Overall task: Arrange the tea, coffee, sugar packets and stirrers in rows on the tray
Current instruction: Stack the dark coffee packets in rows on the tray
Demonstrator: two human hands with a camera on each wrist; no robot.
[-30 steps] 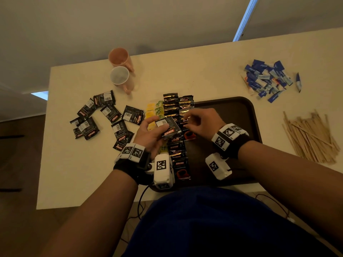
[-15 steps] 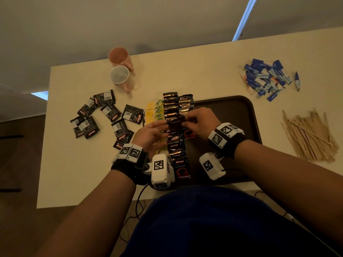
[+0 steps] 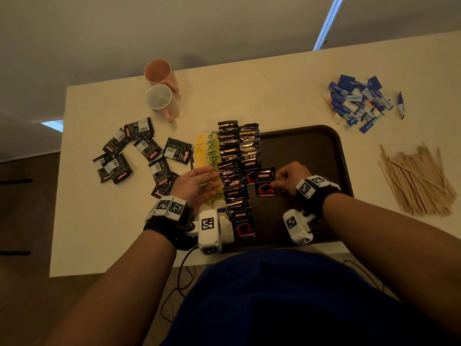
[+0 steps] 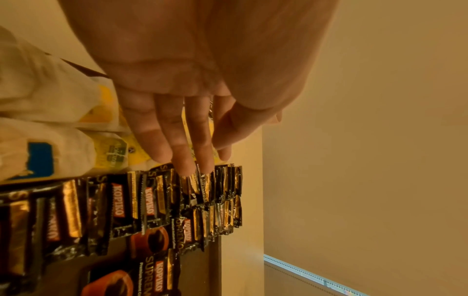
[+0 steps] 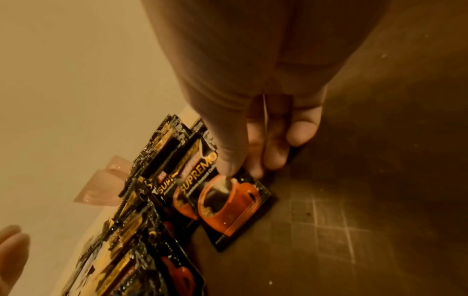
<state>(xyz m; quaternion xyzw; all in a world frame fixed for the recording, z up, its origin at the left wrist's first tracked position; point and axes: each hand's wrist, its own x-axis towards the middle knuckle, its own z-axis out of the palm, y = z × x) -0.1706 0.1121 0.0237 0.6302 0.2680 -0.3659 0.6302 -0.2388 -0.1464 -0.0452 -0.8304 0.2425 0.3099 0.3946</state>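
On the table (image 3: 249,96), the tray (image 3: 324,146) sits at the near edge with tea bags (image 3: 207,151) and coffee sachet rows (image 3: 237,151) along its left side. Loose coffee sachets (image 3: 139,156) lie left of it, two cups (image 3: 162,91) behind those, sugar packets (image 3: 359,101) far right, and stirrers (image 3: 419,178) right of the tray.

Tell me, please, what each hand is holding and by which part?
The right hand pinches a black Kopiko coffee sachet by its right edge; the left hand holds nothing.

The left hand (image 3: 197,186) and its wrist camera hid part of the tea packets (image 3: 208,151); small print stayed unreadable.
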